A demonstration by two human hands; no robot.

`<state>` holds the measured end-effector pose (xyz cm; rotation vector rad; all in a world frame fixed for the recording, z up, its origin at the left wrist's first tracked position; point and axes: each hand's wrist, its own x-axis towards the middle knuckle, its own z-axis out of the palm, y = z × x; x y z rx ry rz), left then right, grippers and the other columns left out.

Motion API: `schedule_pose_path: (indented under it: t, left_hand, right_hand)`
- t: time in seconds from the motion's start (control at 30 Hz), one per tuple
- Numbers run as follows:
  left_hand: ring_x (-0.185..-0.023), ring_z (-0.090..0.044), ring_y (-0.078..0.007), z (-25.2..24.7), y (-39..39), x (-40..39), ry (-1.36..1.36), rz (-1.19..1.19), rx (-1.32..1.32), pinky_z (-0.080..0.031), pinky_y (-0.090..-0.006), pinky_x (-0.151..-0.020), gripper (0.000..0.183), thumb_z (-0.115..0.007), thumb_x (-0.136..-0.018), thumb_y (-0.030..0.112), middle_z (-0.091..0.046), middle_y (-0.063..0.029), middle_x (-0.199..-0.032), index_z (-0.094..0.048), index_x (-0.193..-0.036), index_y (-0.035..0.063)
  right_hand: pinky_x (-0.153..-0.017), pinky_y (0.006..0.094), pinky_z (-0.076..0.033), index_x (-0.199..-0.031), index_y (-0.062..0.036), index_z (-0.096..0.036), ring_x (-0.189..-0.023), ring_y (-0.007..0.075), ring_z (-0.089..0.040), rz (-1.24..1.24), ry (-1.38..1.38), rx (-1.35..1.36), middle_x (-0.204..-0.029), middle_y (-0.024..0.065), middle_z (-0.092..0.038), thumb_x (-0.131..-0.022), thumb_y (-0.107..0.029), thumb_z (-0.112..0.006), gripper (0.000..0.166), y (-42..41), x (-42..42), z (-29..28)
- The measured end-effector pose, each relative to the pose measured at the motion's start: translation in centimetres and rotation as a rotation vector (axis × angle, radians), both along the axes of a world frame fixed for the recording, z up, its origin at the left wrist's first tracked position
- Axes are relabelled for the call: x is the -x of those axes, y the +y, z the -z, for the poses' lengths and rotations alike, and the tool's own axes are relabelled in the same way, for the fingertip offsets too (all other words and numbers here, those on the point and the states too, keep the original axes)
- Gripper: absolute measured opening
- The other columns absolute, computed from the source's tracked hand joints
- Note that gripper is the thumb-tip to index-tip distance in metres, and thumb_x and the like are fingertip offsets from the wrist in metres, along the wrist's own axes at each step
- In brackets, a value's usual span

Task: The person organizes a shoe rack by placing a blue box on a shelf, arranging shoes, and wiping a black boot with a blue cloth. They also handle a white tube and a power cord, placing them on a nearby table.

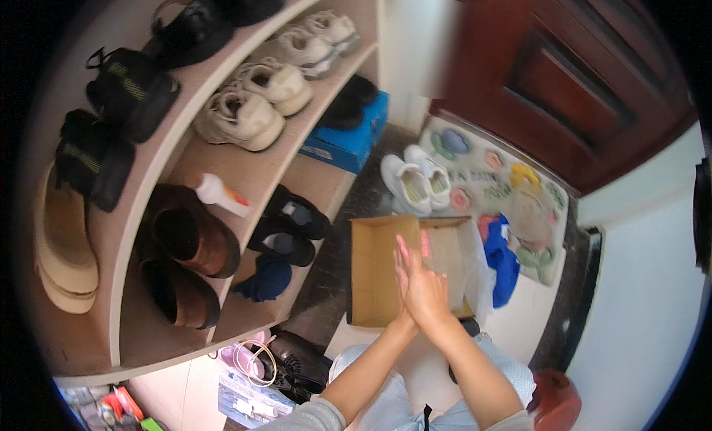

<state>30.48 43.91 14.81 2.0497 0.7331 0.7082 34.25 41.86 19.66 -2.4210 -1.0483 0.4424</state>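
Observation:
My left hand (401, 286) and my right hand (427, 292) are pressed palm to palm, fingers pointing away from me, with no object visible in them. Much of my left hand is hidden behind the right. Beneath them lies an open cardboard box (375, 275) on the floor, with a pink item (425, 243) showing inside and whitish translucent wrapping (483, 275) at its right side. A pair of white shoes (409, 180) rests beyond the box. To the box's right lies a blue cloth item (503, 269).
A wooden shoe rack (311, 130) on the left holds sneakers (245, 119), brown shoes (203, 244), a white bottle (222, 194) and a blue box (345, 147). A floral doormat (473, 175) lies before a dark red door (567, 86). A red object (556, 400) stands at lower right.

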Motion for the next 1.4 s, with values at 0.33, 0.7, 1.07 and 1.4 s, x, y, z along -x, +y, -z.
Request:
schedule_pose_path:
  t: [0.33,0.7,1.07,1.4]
  left_hand:
    - [-0.132,-0.032,-0.0371,1.0,-3.1,5.4,0.716,0.449,-0.012,-0.022,-0.0492,-0.110,0.078,-0.064,-0.080,0.031,-0.031,-0.0251,-0.143,-0.026,-0.141,-0.0011]
    - [-0.115,-0.049,-0.0379,-6.4,-7.7,17.6,1.027,0.100,-0.174,-0.034,-0.0488,-0.102,0.058,-0.060,-0.081,0.042,-0.057,-0.0209,-0.118,-0.055,-0.120,-0.0001]
    - [-0.110,-0.054,-0.0263,-7.7,-13.3,20.0,1.185,-0.152,0.058,-0.037,-0.0439,-0.099,0.055,-0.058,-0.083,0.044,-0.060,-0.0134,-0.113,-0.056,-0.118,0.0024]
    - [-0.109,-0.054,-0.0296,-7.3,-13.3,28.6,1.258,-0.245,0.227,-0.041,-0.0400,-0.094,0.050,-0.055,-0.087,0.041,-0.058,-0.0140,-0.117,-0.055,-0.120,0.0045]
  right_hand:
    - [-0.078,0.0520,-0.045,-0.113,-0.0019,-0.052,-0.087,0.0421,-0.061,-0.095,0.310,0.338,-0.094,0.0225,-0.064,-0.090,-0.030,-0.049,0.036,-5.7,0.0,5.1]
    - [-0.073,0.0464,-0.051,-0.111,-0.0043,-0.054,-0.085,0.0341,-0.064,-1.006,0.255,0.038,-0.095,0.0166,-0.064,-0.088,-0.031,-0.054,0.035,0.1,12.7,6.8]
    - [-0.083,0.0465,-0.047,-0.114,-0.0044,-0.057,-0.094,0.0382,-0.060,-1.265,0.418,0.089,-0.097,0.0195,-0.064,-0.085,-0.032,-0.058,0.040,-3.2,16.8,11.5]
    - [-0.081,0.0442,-0.050,-0.102,-0.0039,-0.059,-0.094,0.0339,-0.062,-1.400,0.191,0.249,-0.096,0.0170,-0.065,-0.084,-0.034,-0.061,0.035,-3.0,17.7,13.5]
